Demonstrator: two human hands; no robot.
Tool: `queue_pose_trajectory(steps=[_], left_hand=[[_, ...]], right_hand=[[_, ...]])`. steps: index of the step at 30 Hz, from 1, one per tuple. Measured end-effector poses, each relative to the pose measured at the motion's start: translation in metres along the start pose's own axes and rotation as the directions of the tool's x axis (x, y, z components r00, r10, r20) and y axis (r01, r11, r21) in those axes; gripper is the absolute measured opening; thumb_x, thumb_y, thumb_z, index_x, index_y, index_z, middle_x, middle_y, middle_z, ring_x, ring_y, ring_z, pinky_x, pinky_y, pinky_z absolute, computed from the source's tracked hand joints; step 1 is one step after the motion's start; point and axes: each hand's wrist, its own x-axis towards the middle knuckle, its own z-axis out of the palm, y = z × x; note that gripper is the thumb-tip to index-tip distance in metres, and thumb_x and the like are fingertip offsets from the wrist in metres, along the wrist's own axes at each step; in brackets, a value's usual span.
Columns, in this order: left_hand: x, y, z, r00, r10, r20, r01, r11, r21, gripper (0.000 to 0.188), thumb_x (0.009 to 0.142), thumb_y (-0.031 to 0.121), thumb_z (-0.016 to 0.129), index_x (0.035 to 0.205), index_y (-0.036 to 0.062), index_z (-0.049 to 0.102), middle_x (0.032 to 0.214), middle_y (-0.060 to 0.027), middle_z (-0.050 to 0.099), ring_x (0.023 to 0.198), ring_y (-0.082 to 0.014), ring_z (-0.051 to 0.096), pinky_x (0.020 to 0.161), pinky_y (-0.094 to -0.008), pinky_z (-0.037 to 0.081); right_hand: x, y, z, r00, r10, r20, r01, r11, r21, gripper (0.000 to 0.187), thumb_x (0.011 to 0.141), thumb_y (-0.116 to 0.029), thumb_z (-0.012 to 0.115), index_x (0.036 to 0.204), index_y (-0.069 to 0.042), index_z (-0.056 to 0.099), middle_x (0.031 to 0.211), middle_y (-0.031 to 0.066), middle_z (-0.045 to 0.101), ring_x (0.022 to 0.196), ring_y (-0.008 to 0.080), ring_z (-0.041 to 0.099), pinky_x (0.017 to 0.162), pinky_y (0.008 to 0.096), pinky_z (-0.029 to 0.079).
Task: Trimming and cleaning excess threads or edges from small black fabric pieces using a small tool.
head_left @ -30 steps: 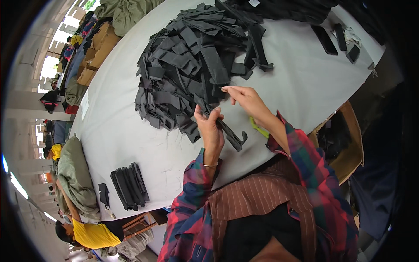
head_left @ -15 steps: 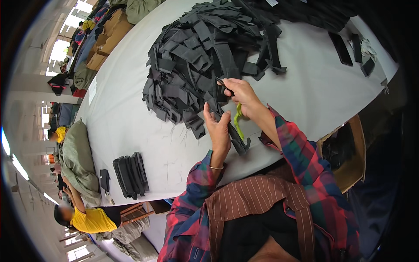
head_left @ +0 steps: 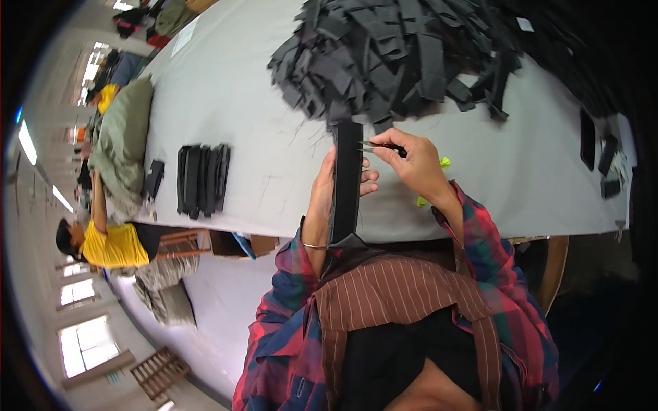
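Note:
A long black fabric strip (head_left: 348, 181) stands lengthwise in front of me, one end toward the pile and the other by my apron. Around it from beneath, my left hand (head_left: 323, 185) is closed, with fingertips showing at the strip's right edge. My right hand (head_left: 415, 161) pinches small dark thread snips (head_left: 387, 147). Their two thin points are slightly apart, close to the strip's right edge near its far end. Behind that hand a yellow-green ribbon (head_left: 444, 163) shows in part. Just beyond lies a big heap of black fabric strips (head_left: 391, 61).
A neat stack of black folded pieces (head_left: 202, 179) lies on the pale table (head_left: 253, 137) at left, beside a small black piece (head_left: 153, 179). A phone-like dark slab (head_left: 587, 139) rests far right. A green bundle (head_left: 120, 151) and a person in yellow (head_left: 116, 243) are at left.
My left hand has raised and turned the strip, which now lies straight and flat-on. The right hand, still with the snips, has come to its right edge. The whole view has shifted.

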Motion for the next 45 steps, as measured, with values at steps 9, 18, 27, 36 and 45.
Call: queue_pose_trajectory(steps=[9,18,27,36,45], left_hand=[[-0.043,0.008,-0.025,0.992,0.11,0.055,-0.11,0.994,-0.002,0.047,0.102,0.04,0.03,0.114,-0.0004,0.05,0.091,-0.0152,0.061,0.068,-0.0239,0.062,0.056,-0.0322,0.056],[-0.061,0.018,-0.025,0.995,0.093,0.037,-0.094,0.995,0.019,0.045,0.101,0.04,0.034,0.105,-0.0015,0.051,0.079,-0.011,0.056,0.061,-0.0224,0.061,0.05,-0.0316,0.053],[-0.06,0.028,-0.04,0.994,0.104,0.045,-0.103,0.994,-0.023,0.039,0.101,0.036,0.034,0.112,0.0012,0.049,0.085,-0.0113,0.058,0.058,-0.0222,0.058,0.052,-0.0312,0.052],[-0.061,0.027,-0.046,0.958,0.185,0.218,-0.217,0.967,0.135,0.042,0.102,0.038,0.034,0.108,0.0,0.051,0.08,-0.012,0.058,0.06,-0.0228,0.061,0.051,-0.0332,0.053],[-0.065,0.028,-0.062,0.975,0.218,0.038,-0.217,0.976,-0.024,0.034,0.102,0.033,0.036,0.103,0.0021,0.051,0.081,-0.0112,0.059,0.06,-0.0217,0.061,0.049,-0.0289,0.052]], right_hand=[[-0.005,-0.023,0.044,0.921,-0.39,0.013,0.389,0.915,-0.107,0.011,0.08,-0.014,0.068,0.089,-0.008,0.066,0.071,0.0048,0.063,0.064,0.0224,0.06,0.059,0.0324,0.044],[-0.012,-0.038,0.055,0.893,-0.45,-0.004,0.441,0.876,-0.195,0.012,0.08,-0.011,0.069,0.089,-0.005,0.065,0.074,0.0059,0.064,0.063,0.0213,0.059,0.059,0.0309,0.043],[-0.035,-0.045,0.062,0.915,-0.393,-0.095,0.383,0.917,-0.109,0.015,0.079,-0.014,0.071,0.091,-0.007,0.066,0.078,0.0041,0.065,0.064,0.02,0.06,0.059,0.03,0.044],[-0.029,-0.054,0.082,0.848,-0.522,-0.086,0.469,0.817,-0.336,0.01,0.08,-0.018,0.069,0.088,-0.012,0.065,0.074,0.0024,0.064,0.064,0.0214,0.061,0.058,0.0324,0.042],[-0.047,-0.065,0.076,0.887,-0.459,-0.044,0.424,0.85,-0.314,0.016,0.081,-0.012,0.069,0.096,-0.011,0.067,0.076,0.0028,0.063,0.064,0.0176,0.058,0.06,0.0296,0.042]])
